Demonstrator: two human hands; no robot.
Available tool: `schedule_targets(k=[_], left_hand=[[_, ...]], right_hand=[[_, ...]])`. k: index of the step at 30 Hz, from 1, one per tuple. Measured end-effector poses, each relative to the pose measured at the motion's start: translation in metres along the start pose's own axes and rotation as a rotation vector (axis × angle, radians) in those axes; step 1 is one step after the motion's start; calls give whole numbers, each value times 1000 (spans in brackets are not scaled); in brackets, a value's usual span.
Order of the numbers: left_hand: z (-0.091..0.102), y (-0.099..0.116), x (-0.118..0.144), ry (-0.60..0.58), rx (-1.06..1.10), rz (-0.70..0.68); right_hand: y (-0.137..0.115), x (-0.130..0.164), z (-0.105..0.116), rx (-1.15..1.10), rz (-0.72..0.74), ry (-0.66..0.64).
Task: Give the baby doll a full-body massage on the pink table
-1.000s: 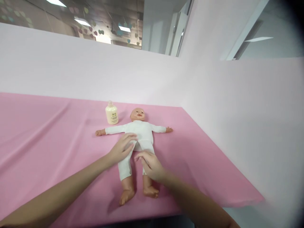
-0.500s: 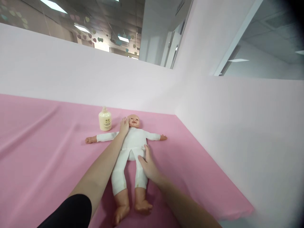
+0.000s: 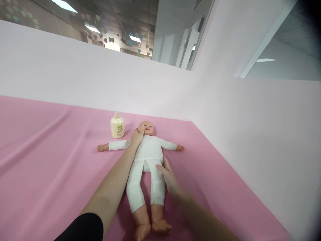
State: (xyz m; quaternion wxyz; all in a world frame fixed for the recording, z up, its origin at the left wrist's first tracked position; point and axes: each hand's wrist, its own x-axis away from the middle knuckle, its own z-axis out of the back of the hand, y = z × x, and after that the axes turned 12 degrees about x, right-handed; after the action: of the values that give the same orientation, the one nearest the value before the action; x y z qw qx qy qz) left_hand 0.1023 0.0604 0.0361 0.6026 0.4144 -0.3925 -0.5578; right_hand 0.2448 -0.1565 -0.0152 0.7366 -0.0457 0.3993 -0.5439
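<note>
Meanwhile left hand (image 3: 137,137) cups the doll (image 3: 147,157) chin, right hand (image 3: 169,177) flat on its hip, near table edge.

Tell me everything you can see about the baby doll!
The baby doll lies on its back on the pink cloth, arms spread wide, legs straight toward the camera. It looks like plastic, with a bald head and bare hands and feet. It wears a white long-sleeved suit. The left hand touches its cheek and neck; the right hand rests on its hip and thigh. A cream bottle stands beside its head.
</note>
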Motion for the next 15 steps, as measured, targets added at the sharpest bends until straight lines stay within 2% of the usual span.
schedule_targets(k=[2,6,9,11,15], left_hand=[[1,-1,0,-7,-3,7],[1,-1,0,-9,2,10],[1,-2,-1,-8,31,25],[1,-2,-1,-1,56,39],[1,-1,0,39,140,57]], right_hand=[[-4,-2,1,-54,-98,52],[-6,-6,3,-75,-45,59],[-7,-7,5,-160,-56,-10],[-10,-7,8,-339,-171,-54],[-20,-8,15,-800,-516,-43]])
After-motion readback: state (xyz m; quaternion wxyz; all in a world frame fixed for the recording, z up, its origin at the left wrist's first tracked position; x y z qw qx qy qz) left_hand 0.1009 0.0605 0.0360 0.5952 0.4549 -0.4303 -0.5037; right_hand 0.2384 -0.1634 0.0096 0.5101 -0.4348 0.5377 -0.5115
